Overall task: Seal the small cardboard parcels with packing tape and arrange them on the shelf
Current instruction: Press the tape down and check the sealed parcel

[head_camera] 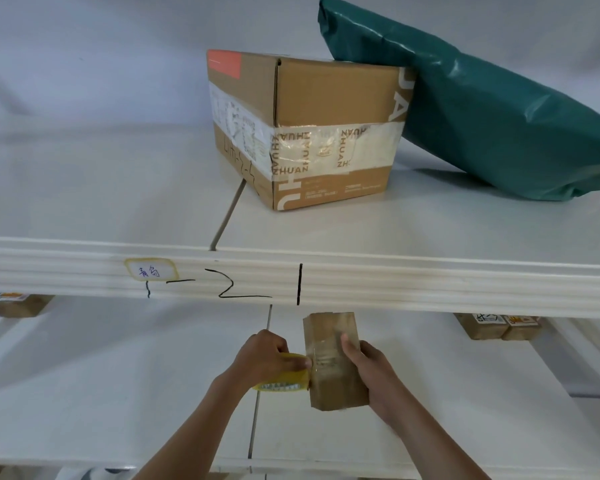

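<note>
A small brown cardboard parcel (333, 362) is held upright over the lower shelf (118, 375), with clear tape shining across its front. My right hand (368, 372) grips its right side, thumb on the front face. My left hand (264, 355) holds a yellow roll of packing tape (284, 379) pressed against the parcel's left edge. More small parcels lie on the lower shelf: one at the far left (20, 304) and two at the right (499, 327), partly hidden under the upper shelf's front rail.
The upper shelf (101, 188) carries a large taped cardboard box (309, 129) and a green plastic mailer bag (492, 109) leaning on it. Its front rail (430, 285) bears a yellow-edged label and handwritten marks. A seam runs down both shelf boards.
</note>
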A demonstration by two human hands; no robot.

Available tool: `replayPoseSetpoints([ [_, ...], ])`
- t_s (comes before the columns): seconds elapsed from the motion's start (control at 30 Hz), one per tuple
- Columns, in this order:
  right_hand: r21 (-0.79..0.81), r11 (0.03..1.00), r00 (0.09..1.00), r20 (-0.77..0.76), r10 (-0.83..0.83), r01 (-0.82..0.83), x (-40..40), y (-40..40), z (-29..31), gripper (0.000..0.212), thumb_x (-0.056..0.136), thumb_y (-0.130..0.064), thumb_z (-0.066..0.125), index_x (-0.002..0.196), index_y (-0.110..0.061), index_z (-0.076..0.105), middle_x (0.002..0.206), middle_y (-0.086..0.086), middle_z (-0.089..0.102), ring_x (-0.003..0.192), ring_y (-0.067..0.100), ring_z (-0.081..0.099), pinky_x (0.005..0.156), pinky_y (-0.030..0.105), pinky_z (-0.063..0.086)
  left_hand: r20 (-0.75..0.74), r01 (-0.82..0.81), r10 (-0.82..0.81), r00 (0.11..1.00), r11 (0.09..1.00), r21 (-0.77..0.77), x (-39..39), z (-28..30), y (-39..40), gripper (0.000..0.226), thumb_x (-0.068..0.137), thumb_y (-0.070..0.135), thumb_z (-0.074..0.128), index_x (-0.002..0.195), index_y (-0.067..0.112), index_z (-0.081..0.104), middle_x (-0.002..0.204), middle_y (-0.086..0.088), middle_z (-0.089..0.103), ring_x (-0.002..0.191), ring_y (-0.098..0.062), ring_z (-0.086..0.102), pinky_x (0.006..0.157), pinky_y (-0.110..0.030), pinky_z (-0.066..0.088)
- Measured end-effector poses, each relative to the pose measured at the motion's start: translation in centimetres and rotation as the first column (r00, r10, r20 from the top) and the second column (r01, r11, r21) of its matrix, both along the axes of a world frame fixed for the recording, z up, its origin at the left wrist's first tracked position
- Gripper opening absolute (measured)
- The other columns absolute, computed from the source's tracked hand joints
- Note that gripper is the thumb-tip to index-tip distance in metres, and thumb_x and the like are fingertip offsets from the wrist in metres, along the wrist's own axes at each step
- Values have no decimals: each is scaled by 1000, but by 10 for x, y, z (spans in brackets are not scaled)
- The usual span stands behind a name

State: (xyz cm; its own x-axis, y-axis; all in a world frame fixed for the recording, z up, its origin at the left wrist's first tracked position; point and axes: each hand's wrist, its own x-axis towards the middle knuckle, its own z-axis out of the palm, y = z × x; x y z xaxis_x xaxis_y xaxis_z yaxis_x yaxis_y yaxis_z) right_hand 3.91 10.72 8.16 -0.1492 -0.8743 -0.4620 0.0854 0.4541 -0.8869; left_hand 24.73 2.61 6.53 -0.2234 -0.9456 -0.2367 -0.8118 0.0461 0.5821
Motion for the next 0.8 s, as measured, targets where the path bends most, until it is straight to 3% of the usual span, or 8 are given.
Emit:
replayPoseSetpoints([
  [0.1,-70,998,987,-159,-7,-4,-1,2,1,39,95,-53,61,117,-22,71,115,-1,74,105,18,69,91,39,58,31,-17,18,999,1000,-20,-2,1,2,58,66,73,77,78,17,72,80,2,67,80,-13,64,68,-26,49],
  [0.2,-35,999,970,-244,19,-28,5,2,7,49,91,-60,62,124,-24,59,120,-6,65,105,12,61,74,25,50,70,-35,38,997,998,-45,-6,1,4,67,65,81,71,81,16,72,81,2,68,80,-13,64,69,-26,50],
  [0.27,39,995,957,-274,97,-89,13,2,9,60,83,-66,67,125,-27,49,118,-8,59,104,12,58,73,25,49,119,-18,26,993,998,-67,-9,1,5,66,66,82,68,82,18,71,82,5,67,81,-12,64,73,-27,53],
  [0.33,84,990,944,-303,133,-113,19,-1,4,81,71,-70,77,130,-26,42,124,-7,56,110,14,58,84,31,52,133,-8,19,991,996,-84,-12,0,6,54,70,75,70,77,21,69,78,6,65,81,-13,65,72,-27,53],
  [0.43,115,988,937,-323,134,-101,22,-4,-3,96,64,-58,89,133,-23,32,128,-4,51,115,18,55,83,31,51,146,-3,17,989,995,-95,-14,0,6,41,74,62,71,72,20,68,74,6,65,80,-13,67,69,-27,54],
  [0.57,69,996,956,-285,73,-56,19,-7,-8,88,57,-47,95,127,-23,47,120,-4,61,103,13,61,67,26,49,154,12,3,988,995,-96,-13,-1,6,50,75,67,69,82,18,73,74,7,65,77,-11,65,74,-28,56],
  [0.8,50,998,946,-322,39,-24,13,-6,-4,73,67,-30,91,124,-22,46,110,-7,57,94,8,56,62,25,46,14,199,-201,980,978,61,15,-1,4,33,88,53,70,94,21,72,84,8,63,78,-8,61,64,-14,44],
])
